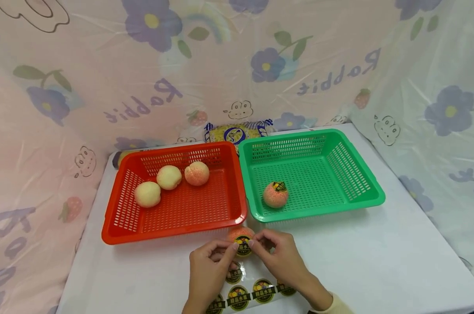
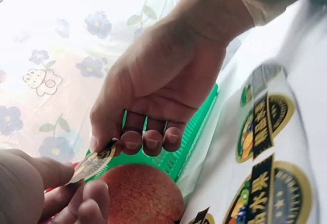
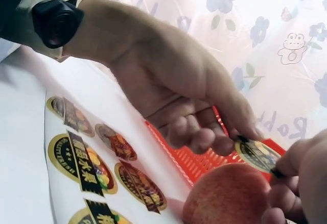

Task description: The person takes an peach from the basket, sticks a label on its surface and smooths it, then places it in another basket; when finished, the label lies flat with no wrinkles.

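My left hand point(image 1: 210, 271) and right hand point(image 1: 281, 257) pinch opposite ends of one round black-and-gold sticker point(image 1: 243, 247) between thumb and finger. In the right wrist view the sticker point(image 3: 256, 155) is held taut and tilted, above a pinkish peach point(image 3: 225, 193). That peach point(image 1: 238, 232) sits on the table just in front of the baskets, partly covered by the sticker in the head view. Under and in front of my hands lies a glossy sheet of similar stickers point(image 1: 238, 298).
A red basket point(image 1: 174, 231) on the left holds three peaches point(image 1: 169, 177). The green basket point(image 1: 319, 210) beside it holds one peach point(image 1: 275, 197) with a sticker on top. Behind them lie a blue-and-yellow packet point(image 1: 237, 133) and a dark-ended item point(image 1: 121, 158). Patterned cloth point(image 1: 221, 65) hangs around the table.
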Action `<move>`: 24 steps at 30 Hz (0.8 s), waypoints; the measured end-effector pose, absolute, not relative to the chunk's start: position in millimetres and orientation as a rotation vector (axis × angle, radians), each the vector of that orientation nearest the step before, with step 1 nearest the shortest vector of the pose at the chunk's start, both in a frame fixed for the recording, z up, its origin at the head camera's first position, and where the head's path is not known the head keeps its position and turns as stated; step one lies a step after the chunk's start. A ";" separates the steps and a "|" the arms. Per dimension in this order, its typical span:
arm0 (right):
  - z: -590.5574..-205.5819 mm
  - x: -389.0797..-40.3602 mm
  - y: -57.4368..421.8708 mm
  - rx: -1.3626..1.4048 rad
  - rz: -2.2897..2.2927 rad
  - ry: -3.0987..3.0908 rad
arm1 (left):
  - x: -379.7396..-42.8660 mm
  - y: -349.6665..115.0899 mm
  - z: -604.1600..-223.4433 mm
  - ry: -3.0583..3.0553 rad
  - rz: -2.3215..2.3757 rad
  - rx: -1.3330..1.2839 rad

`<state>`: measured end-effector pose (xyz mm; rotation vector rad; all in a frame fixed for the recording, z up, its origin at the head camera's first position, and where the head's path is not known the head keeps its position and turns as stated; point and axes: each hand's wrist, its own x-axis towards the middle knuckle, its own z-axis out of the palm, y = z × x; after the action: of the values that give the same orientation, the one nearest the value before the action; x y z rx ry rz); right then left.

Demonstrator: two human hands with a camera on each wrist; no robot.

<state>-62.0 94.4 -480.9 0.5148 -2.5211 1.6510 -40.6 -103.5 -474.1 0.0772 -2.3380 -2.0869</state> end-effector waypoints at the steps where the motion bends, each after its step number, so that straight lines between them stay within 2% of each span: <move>1: -481.9 -63.3 92.7 0.506 1.623 -2.523 | -42.3 -102.7 -475.1 -2.333 -2.072 0.095; 9: -486.0 -68.7 87.4 0.438 1.516 -2.557 | -50.9 -99.0 -480.3 -2.387 -1.889 0.103; 18: -490.6 -71.8 88.9 0.536 1.280 -2.552 | -53.1 -100.6 -485.7 -2.511 -1.530 -0.014; 24: -496.2 -69.8 91.6 0.516 1.202 -2.494 | -52.5 -100.9 -487.6 -2.456 -1.479 -0.180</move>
<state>-69.8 91.6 -496.2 0.5157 -2.4941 1.2020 -52.5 -100.9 -487.6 -0.1800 -2.4561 -1.4789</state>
